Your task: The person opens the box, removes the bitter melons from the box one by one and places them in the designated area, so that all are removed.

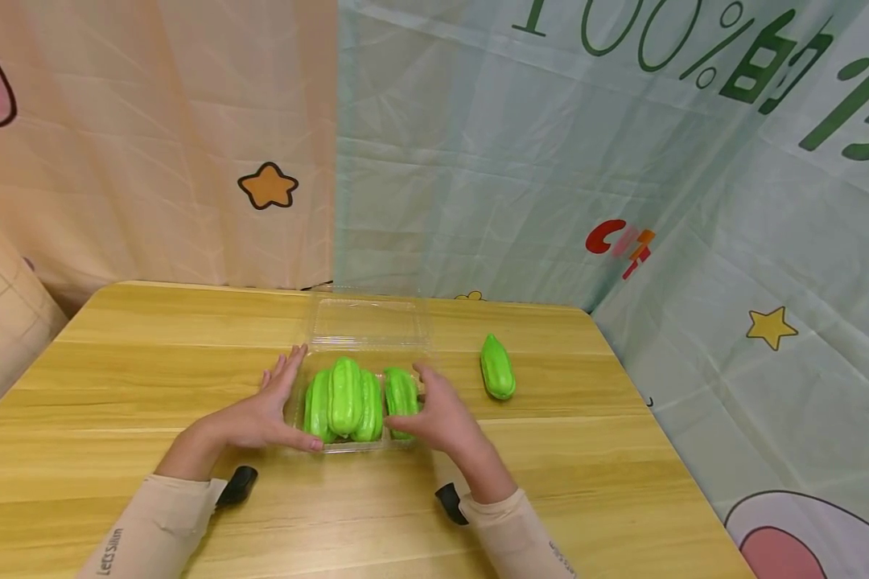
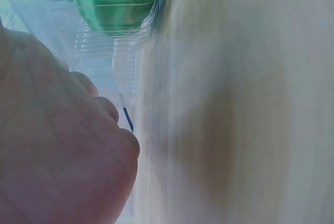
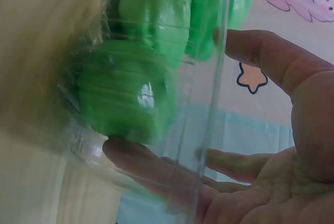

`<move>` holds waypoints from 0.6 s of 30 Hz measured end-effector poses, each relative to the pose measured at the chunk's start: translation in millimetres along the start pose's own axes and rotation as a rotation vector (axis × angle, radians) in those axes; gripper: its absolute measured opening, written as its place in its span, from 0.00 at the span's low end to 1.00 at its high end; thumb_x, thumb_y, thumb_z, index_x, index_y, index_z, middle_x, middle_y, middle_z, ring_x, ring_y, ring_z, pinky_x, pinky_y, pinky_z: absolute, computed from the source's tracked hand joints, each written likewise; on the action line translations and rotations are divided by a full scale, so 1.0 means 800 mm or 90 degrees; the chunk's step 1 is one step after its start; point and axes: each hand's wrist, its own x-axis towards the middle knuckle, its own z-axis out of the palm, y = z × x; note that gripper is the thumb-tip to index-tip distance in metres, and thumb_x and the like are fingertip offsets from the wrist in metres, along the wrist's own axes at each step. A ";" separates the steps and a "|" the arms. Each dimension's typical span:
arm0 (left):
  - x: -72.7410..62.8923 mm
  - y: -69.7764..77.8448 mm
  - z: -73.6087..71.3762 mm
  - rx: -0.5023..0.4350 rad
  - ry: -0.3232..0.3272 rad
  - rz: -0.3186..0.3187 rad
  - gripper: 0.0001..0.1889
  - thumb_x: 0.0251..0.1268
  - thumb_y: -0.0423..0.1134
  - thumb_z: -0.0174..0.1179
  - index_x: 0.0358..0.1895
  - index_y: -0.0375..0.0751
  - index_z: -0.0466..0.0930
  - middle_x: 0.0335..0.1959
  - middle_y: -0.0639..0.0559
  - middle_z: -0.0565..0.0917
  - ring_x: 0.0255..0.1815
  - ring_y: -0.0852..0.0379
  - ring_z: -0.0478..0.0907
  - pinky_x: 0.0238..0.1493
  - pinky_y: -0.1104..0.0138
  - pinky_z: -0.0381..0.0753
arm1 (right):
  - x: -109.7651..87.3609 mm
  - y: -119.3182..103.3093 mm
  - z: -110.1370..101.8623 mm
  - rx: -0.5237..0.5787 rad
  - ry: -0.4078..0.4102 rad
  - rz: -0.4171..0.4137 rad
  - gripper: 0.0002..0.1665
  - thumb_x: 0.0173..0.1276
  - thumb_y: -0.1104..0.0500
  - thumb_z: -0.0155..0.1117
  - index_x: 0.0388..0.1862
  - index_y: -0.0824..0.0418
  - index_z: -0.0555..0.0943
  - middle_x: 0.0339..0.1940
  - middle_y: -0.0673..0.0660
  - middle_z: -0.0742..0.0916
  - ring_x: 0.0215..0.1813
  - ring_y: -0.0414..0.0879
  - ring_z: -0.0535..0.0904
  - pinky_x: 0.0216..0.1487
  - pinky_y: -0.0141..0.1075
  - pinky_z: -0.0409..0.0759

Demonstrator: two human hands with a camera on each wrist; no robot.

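Several glossy green ridged, gourd-like vegetables (image 1: 344,398) lie in a clear plastic clamshell box (image 1: 355,449) on the table. My left hand (image 1: 257,414) rests along the box's left side with straight, spread fingers, its thumb at the front left corner. At the right end, my right hand (image 1: 438,410) arches around the rightmost green vegetable (image 1: 401,390), fingers spread. In the right wrist view, one finger (image 3: 135,164) shows through the clear wall beside a green vegetable (image 3: 130,93). The thumb (image 3: 245,44) is at the box rim.
One more green vegetable (image 1: 497,368) lies alone on the wooden table (image 1: 565,450), right of the box. The box's clear lid (image 1: 368,318) stands open toward the back edge. Printed curtains (image 1: 434,161) hang behind the table.
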 end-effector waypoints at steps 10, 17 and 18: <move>0.000 0.003 0.000 0.002 -0.002 -0.004 0.77 0.44 0.51 0.82 0.80 0.44 0.20 0.79 0.33 0.22 0.74 0.28 0.13 0.64 0.30 0.19 | 0.005 0.005 0.015 -0.013 0.002 -0.024 0.59 0.55 0.57 0.81 0.77 0.71 0.58 0.65 0.70 0.76 0.62 0.59 0.75 0.62 0.52 0.75; -0.001 0.004 0.001 0.004 0.000 -0.007 0.77 0.44 0.51 0.82 0.80 0.45 0.19 0.78 0.32 0.22 0.74 0.27 0.14 0.63 0.28 0.20 | 0.007 0.007 0.023 -0.038 0.008 -0.069 0.52 0.52 0.61 0.83 0.72 0.73 0.65 0.56 0.65 0.80 0.54 0.55 0.77 0.57 0.50 0.78; -0.001 0.004 0.001 0.005 0.001 -0.009 0.77 0.44 0.52 0.82 0.80 0.45 0.19 0.78 0.32 0.22 0.74 0.27 0.14 0.63 0.28 0.20 | 0.007 0.006 0.023 -0.042 0.007 -0.069 0.52 0.52 0.61 0.83 0.71 0.73 0.66 0.56 0.66 0.80 0.54 0.55 0.77 0.57 0.51 0.77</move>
